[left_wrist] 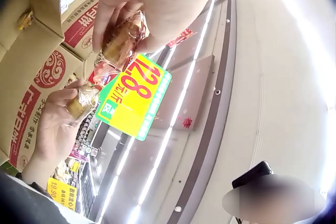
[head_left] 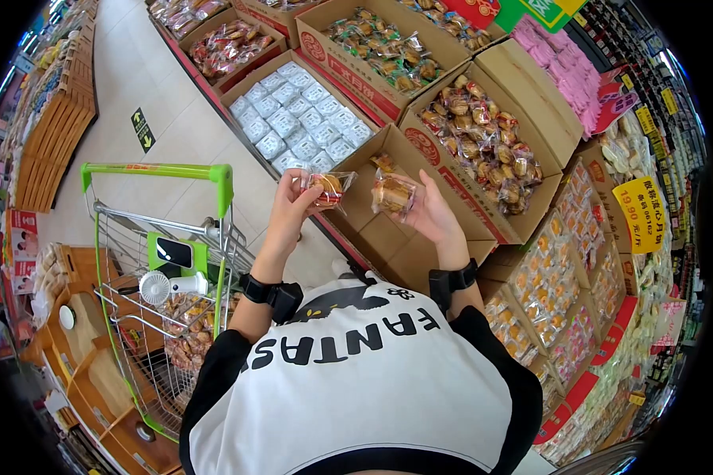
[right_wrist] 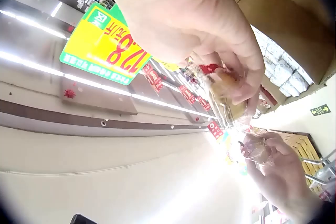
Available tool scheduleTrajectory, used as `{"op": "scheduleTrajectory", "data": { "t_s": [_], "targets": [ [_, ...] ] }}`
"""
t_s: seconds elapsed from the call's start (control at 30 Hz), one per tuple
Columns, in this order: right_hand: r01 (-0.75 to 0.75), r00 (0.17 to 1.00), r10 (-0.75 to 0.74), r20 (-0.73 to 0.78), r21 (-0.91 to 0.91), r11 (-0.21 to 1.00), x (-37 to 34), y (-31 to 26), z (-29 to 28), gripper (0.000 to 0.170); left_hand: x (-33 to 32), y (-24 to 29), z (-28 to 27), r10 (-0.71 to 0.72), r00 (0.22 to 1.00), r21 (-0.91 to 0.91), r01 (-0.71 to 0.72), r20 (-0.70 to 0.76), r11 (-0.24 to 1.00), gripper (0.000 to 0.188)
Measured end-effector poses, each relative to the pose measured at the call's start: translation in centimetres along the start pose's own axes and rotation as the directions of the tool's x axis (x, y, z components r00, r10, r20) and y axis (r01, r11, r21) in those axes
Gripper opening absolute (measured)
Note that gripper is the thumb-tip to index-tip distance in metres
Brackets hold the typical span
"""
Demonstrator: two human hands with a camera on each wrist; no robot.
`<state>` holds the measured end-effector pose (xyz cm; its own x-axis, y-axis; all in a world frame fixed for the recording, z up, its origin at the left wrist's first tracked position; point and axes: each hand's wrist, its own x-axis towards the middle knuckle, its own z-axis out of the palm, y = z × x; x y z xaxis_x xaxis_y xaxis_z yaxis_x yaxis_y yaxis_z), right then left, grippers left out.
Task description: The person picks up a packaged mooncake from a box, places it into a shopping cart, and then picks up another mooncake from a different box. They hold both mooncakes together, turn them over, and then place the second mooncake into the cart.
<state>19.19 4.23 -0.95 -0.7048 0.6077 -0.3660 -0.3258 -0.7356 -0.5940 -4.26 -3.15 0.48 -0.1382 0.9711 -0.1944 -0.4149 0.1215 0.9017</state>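
Observation:
My left hand [head_left: 291, 207] pinches a mooncake [head_left: 330, 191] in clear and red wrapping between thumb and fingers. In the left wrist view, the fingers curl round this packet [left_wrist: 124, 45]. My right hand [head_left: 437, 220], palm turned up, grips a second golden-brown mooncake [head_left: 393, 195] in clear film. The right wrist view has the thumb and fingers around that mooncake [right_wrist: 230, 94], partly hiding it. Both hands are side by side, a small gap between the packets, above a low cardboard carton [head_left: 404, 252]. One small packet [head_left: 383, 161] lies in the carton's far corner.
White packets fill a box [head_left: 228, 96] ahead on the left. A carton of wrapped mooncakes [head_left: 483, 142] stands to the right. The green-handled shopping cart [head_left: 162, 170] is at my left, carrying a phone [head_left: 174, 252] and a small fan [head_left: 157, 288]. A yellow price sign [head_left: 640, 214] hangs right.

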Motion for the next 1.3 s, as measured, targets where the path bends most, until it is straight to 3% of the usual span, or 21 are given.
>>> {"op": "scheduleTrajectory", "data": {
  "t_s": [0.13,0.23,0.3,0.43,0.5,0.57,0.63,0.8,0.87,0.9,0.97,1.07,1.1,1.17,1.3],
  "targets": [
    [0.016,1.000,-0.016,0.001,-0.084,0.996,0.4,0.9,0.3,0.053,-0.7,0.1,-0.4,0.022,1.000,0.019,-0.021,-0.017,1.000,0.017],
    [0.066,0.998,-0.066,0.007,-0.154,0.986,0.1,1.5,1.4,0.043,-1.6,0.7,-0.6,0.014,1.000,-0.013,-0.014,-0.021,1.000,0.017],
    [0.211,0.976,-0.169,0.137,-0.394,0.895,-0.3,1.7,2.6,0.044,-2.2,0.8,-1.1,0.033,0.999,-0.022,-0.034,-0.022,0.999,0.018],
    [0.333,0.940,-0.265,0.217,-0.397,0.855,-1.2,2.1,6.3,0.041,-4.1,0.6,-2.6,0.094,0.994,-0.037,-0.096,-0.046,0.995,0.018],
    [0.426,0.888,-0.265,0.375,-0.457,0.781,-1.5,2.7,7.5,0.028,-5.3,0.3,-3.7,0.109,0.993,-0.056,-0.111,-0.049,0.992,0.019],
    [0.466,0.868,-0.267,0.418,-0.503,0.728,-1.8,3.3,9.5,0.019,-6.6,0.5,-4.7,0.121,0.991,-0.080,-0.125,-0.057,0.989,0.020],
    [0.583,0.784,-0.299,0.544,-0.479,0.656,-1.7,4.5,11.1,0.017,-8.4,0.7,-5.5,0.112,0.991,-0.064,-0.117,-0.080,0.991,0.021],
    [0.560,0.763,-0.198,0.615,-0.476,0.678,-1.2,6.7,13.6,0.016,-11.7,0.5,-7.6,0.154,0.980,-0.121,-0.169,-0.126,0.978,0.021],
    [0.442,0.855,-0.174,0.488,-0.511,0.737,-1.2,7.5,14.7,0.024,-12.8,0.3,-8.4,0.170,0.973,-0.157,-0.195,-0.158,0.968,0.022],
    [0.434,0.853,-0.156,0.498,-0.512,0.741,-1.4,7.8,15.4,0.024,-13.4,0.4,-8.8,0.174,0.968,-0.158,-0.203,-0.178,0.966,0.022],
    [0.087,0.953,0.082,0.292,-0.522,0.848,-1.8,8.4,16.7,0.034,-14.7,0.4,-9.5,0.145,0.968,-0.129,-0.174,-0.203,0.976,0.023],
    [-0.012,0.948,0.196,0.251,-0.587,0.810,-1.5,10.0,17.0,0.033,-16.6,0.3,-10.4,0.148,0.960,-0.131,-0.182,-0.237,0.974,0.024],
    [-0.019,0.942,0.211,0.260,-0.587,0.809,-1.3,10.7,17.2,0.033,-17.3,0.4,-10.5,0.149,0.956,-0.129,-0.186,-0.255,0.974,0.024],
    [0.245,0.867,0.050,0.495,-0.512,0.823,-1.0,12.1,17.6,0.033,-18.5,0.6,-10.6,0.160,0.945,-0.156,-0.210,-0.285,0.965,0.021],
    [0.346,0.815,0.027,0.579,-0.525,0.778,-0.7,14.4,17.6,0.031,-20.3,-0.4,-12.0,0.160,0.931,-0.097,-0.201,-0.329,0.975,0.015]
  ]
}}
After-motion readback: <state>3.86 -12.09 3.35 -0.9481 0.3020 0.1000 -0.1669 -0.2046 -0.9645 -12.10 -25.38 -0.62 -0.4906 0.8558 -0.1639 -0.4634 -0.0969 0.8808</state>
